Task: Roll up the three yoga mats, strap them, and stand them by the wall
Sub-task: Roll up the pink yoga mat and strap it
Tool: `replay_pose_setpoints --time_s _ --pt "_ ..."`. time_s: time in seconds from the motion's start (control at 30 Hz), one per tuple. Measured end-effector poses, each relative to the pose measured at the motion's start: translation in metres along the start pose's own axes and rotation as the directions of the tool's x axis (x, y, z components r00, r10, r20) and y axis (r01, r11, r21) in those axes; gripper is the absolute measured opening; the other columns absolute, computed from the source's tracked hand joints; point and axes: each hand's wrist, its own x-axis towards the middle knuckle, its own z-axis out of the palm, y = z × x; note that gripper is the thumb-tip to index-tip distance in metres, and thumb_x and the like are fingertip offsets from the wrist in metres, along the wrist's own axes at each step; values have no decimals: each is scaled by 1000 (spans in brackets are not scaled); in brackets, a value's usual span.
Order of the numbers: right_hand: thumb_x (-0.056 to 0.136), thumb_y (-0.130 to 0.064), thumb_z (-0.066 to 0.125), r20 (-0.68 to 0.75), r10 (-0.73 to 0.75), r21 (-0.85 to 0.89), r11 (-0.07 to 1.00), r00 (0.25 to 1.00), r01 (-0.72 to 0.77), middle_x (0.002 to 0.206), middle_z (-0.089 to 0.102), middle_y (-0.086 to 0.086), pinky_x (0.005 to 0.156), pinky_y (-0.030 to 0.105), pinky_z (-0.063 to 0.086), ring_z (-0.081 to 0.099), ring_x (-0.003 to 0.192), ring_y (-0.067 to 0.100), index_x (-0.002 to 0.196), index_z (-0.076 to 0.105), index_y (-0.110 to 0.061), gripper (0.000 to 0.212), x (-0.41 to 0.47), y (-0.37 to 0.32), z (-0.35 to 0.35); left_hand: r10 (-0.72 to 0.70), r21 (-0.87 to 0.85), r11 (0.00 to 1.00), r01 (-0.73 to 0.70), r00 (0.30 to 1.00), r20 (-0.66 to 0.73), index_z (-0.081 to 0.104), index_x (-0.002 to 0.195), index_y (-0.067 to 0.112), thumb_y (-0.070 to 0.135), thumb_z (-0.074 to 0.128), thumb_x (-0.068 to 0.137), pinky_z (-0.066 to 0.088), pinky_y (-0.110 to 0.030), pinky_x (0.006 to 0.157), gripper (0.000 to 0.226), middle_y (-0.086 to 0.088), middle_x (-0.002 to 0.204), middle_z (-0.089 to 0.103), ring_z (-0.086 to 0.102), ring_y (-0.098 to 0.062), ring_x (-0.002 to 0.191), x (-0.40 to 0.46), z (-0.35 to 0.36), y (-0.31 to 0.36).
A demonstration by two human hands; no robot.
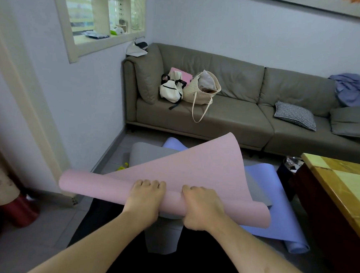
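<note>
Both hands grip the rolled part of the pink yoga mat (pixel 172 177), held up off the floor in front of the person. The left hand (pixel 144 199) lies over the top of the roll, knuckles up, fingers curled down over its far side. The right hand (pixel 202 208), just beside it, is clenched around the roll from the right with its fingers wrapped over the top. Both bare forearms reach forward from the bottom of the view. The roll's long axis runs left to right, its left end poking out well past the left hand and tilted slightly up. The mat's unrolled part rises as a loose flap away from the hands toward the sofa, its far corner pointing up. Beneath it on the tiled floor lies a grey yoga mat (pixel 151 155), flat and unrolled, and under that a blue yoga mat (pixel 262 176), spread out to the right with its near end curled into a small roll. Behind them a grey sofa (pixel 238 118) stands against the wall. On its seat a cream tote bag (pixel 202 91) sits upright with a filled clear plastic bag sticking out of it, touching a white backpack (pixel 170 90) on its left. Further right on the seat lies a checked cushion (pixel 295 115), and a heap of blue cloth (pixel 352 91) rests against the sofa back. A wooden table (pixel 339 186) stands at right.
</note>
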Motion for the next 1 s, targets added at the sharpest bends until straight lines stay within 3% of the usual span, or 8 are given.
replay_pose_setpoints --time_s 0.17,0.3,0.4,0.57,0.73,0.9,1.0 --pt "70 -30 75 -91 -37 -42 999 995 33 109 62 6 76 41 43 62 97 32 115 51 -18 52 -6 -2 16 23 -35 999 -21 998 65 51 121 22 30 76 80 44 -40 89 48 -2 120 65 65 -29 109 10 -16 -5" --pt "58 -30 80 -79 -40 -101 994 996 32 95 61 4 69 42 47 61 82 31 107 53 -19 56 -14 -5 27 59 -75 996 -50 991 122 53 116 24 31 78 75 50 -38 87 49 0 116 67 68 -28 105 13 -17 -9" --pt "69 -26 76 -65 -22 -115 993 998 15 102 65 6 73 41 44 66 92 33 112 53 -19 50 -8 -5 18 52 -76 996 -43 992 115 52 118 23 32 77 76 51 -39 88 49 -1 117 66 66 -27 105 12 -14 -6" --pt "73 -31 75 62 -11 0 1000 998 11 111 68 5 75 38 48 69 101 34 114 52 -24 48 4 2 -1 29 -3 1000 -29 999 -24 45 126 20 32 74 80 39 -41 95 56 -3 126 57 55 -29 115 -2 0 3" --pt "71 -34 75 131 -3 51 999 991 -4 111 68 3 75 36 48 69 102 32 116 55 -26 50 9 3 -5 -5 -32 999 7 999 45 50 122 22 31 75 81 42 -39 90 49 -2 121 64 62 -28 111 6 -16 1" --pt "72 -36 75 86 -4 71 998 996 -2 114 65 1 72 35 42 66 104 31 117 53 -26 51 2 4 -1 51 -85 996 -40 991 127 53 115 25 29 74 74 47 -37 81 47 0 114 68 67 -27 102 10 -23 -6" --pt "71 -37 74 -21 -54 28 998 998 55 115 60 2 74 39 45 62 102 32 119 52 -23 54 -5 4 7 69 -106 993 -51 982 174 55 115 24 33 77 71 52 -36 84 50 -1 114 68 67 -26 103 12 -24 -6"
